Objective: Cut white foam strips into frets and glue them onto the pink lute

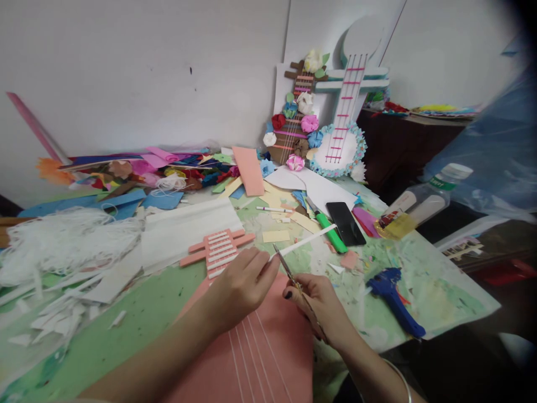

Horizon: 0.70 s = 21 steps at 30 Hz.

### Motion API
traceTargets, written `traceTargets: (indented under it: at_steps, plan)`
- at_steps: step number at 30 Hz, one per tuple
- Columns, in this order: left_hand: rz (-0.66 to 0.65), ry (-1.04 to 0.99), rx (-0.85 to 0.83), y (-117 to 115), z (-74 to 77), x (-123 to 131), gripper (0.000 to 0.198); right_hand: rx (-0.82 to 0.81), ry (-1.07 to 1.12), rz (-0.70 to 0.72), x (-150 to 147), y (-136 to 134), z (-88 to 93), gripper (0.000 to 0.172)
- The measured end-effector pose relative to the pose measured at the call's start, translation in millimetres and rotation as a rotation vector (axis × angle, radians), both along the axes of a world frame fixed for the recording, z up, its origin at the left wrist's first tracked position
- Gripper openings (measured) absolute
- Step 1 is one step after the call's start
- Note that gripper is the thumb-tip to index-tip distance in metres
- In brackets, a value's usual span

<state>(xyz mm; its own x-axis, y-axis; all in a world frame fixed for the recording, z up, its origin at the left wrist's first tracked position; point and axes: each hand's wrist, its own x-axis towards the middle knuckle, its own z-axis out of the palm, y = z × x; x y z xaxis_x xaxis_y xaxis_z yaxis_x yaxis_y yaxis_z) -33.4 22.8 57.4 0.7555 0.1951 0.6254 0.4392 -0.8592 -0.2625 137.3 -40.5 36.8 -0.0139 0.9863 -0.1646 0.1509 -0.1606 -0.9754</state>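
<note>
My left hand (247, 282) pinches a narrow white paper strip (308, 240), whose free end points up to the right. Scissors (289, 271) are in my right hand (321, 305), with their blades at the strip just beyond my left fingertips. Beneath both hands lies a pink paper guitar (268, 347). White strings run down its body, and short white bars cross its pink neck (221, 249). My left hand covers part of the neck and body. Whether the blades have cut into the strip I cannot make out.
A blue glue gun (396, 302), a black phone (346, 224), a green-handled cutter (331, 232) and a bottle (423, 201) are on the right. White string (71, 246) and paper scraps heap at the left. Two decorated paper guitars (342, 112) lean on the wall.
</note>
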Motion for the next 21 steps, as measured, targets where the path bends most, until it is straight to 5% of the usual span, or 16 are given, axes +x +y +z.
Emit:
traceTargets:
  at_steps: [21]
  plan:
    - [-0.012, 0.031, -0.002, 0.1, -4.1, -1.3, 0.024, -0.014, -0.161, 0.042, 2.9, -1.4, -4.0, 0.042]
